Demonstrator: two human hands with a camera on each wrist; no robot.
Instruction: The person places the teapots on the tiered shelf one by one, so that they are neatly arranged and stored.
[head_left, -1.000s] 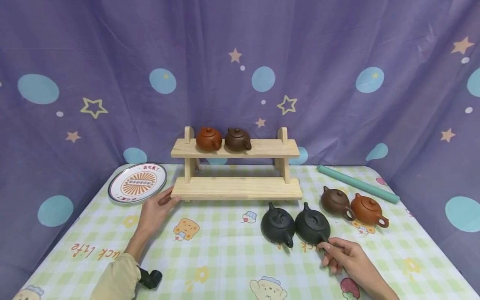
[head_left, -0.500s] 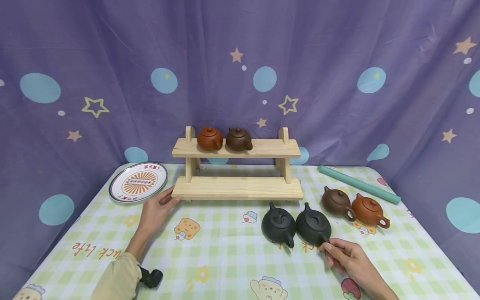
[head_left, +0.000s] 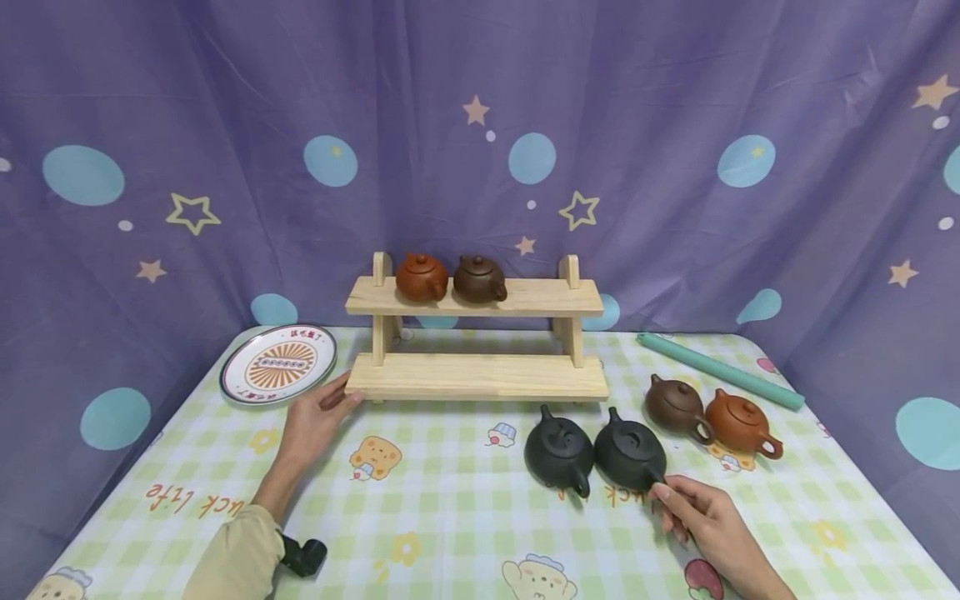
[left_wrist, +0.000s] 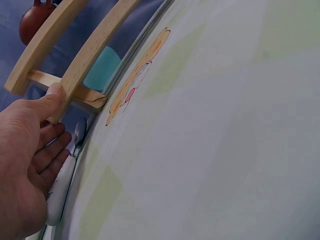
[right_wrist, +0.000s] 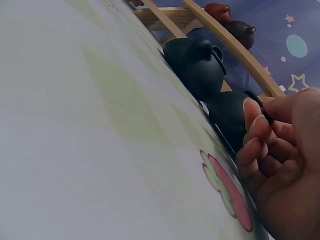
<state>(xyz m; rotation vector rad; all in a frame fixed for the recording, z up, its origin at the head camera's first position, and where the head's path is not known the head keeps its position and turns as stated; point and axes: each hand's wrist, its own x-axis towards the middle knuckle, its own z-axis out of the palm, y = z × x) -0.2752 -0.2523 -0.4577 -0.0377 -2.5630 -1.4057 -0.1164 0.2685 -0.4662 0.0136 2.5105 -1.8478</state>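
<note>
In the head view my left hand grips the left end of the lower board of a two-tier wooden shelf, its thumb on the board and the other fingers below. My right hand pinches the handle of a black teapot, which sits on the tablecloth. A second black teapot stands close on its left. On the upper board are a reddish-orange teapot and a dark brown teapot. Another brown teapot and an orange teapot stand at the right.
A patterned plate lies left of the shelf. A green rolled tube lies at the back right. The left wrist view shows a white-handled spoon beside the left hand. A purple curtain hangs behind the table.
The fingers of my right hand have drawn in slightly at the black teapot's handle. The head view has shifted a little; the teapots, shelf and left hand keep their places.
</note>
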